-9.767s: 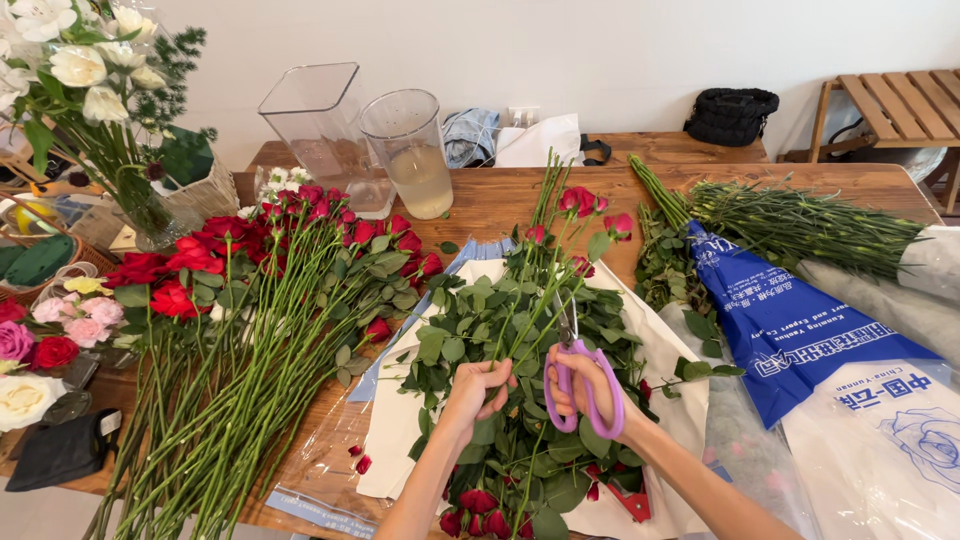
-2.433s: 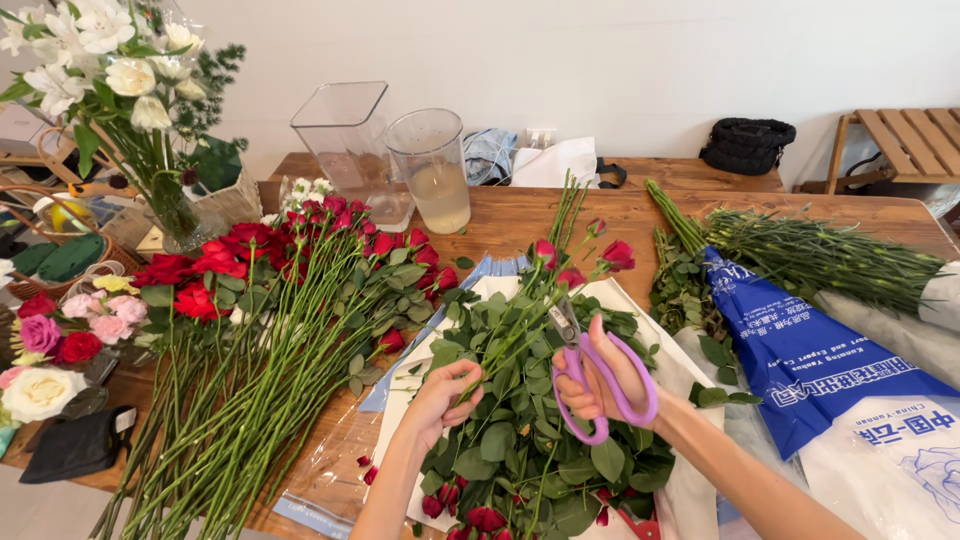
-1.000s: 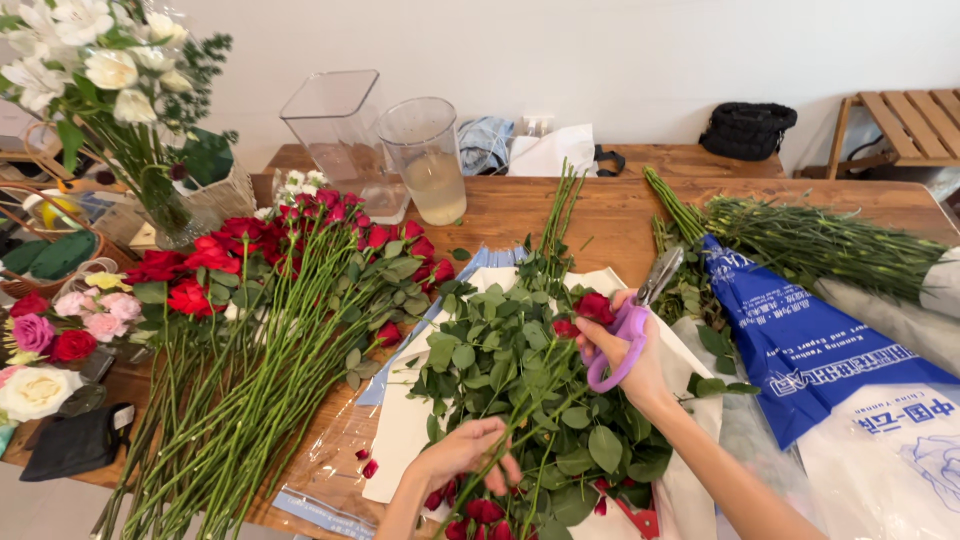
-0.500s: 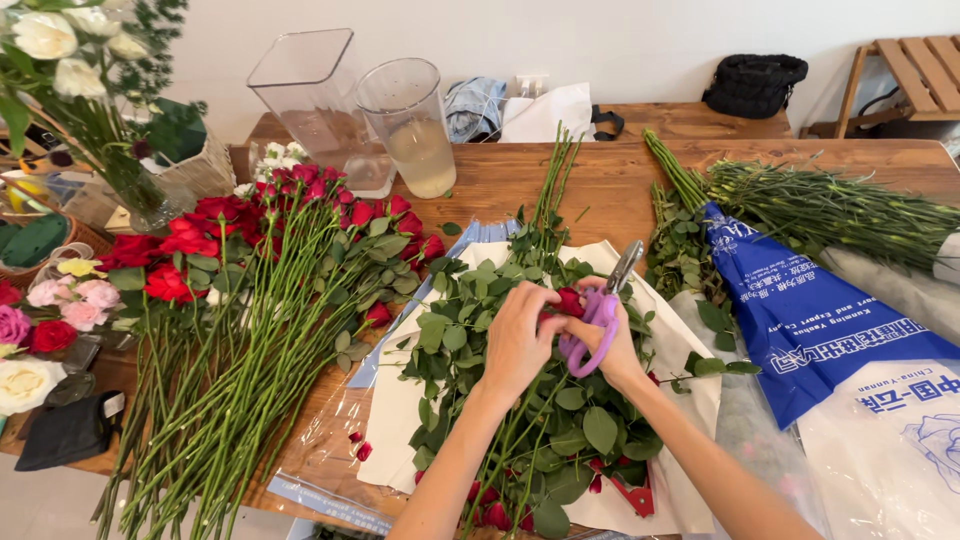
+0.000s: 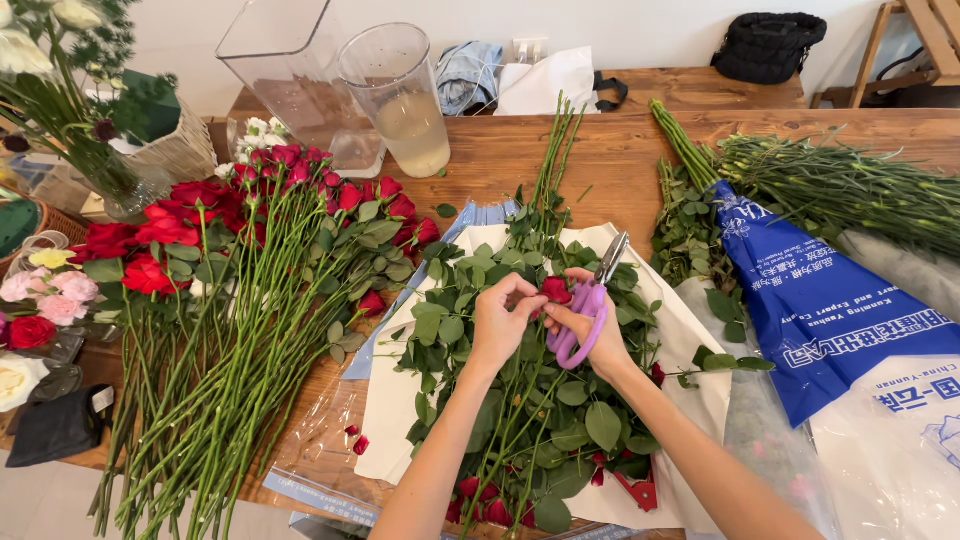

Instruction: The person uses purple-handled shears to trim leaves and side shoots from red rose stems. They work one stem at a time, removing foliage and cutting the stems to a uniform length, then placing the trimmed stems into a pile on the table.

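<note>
My left hand (image 5: 503,320) pinches a small red rose bloom (image 5: 556,289) above a pile of leafy rose stems (image 5: 520,420) lying on white paper (image 5: 400,420). My right hand (image 5: 590,325) touches the same bloom from the right and keeps purple-handled scissors (image 5: 588,305) hooked on its fingers, blades pointing up and away. The two hands meet at the flower over the middle of the wooden table (image 5: 500,160).
A big heap of red roses (image 5: 250,260) lies to the left. Two clear vases (image 5: 400,95) stand at the back. A blue flower sleeve (image 5: 820,300) with green stems (image 5: 850,180) lies on the right. Mixed flowers (image 5: 45,300) crowd the left edge.
My left hand rose from the lower stems up to the bloom. My right hand, with the scissors, came in beside it, and both now close on the rose head.
</note>
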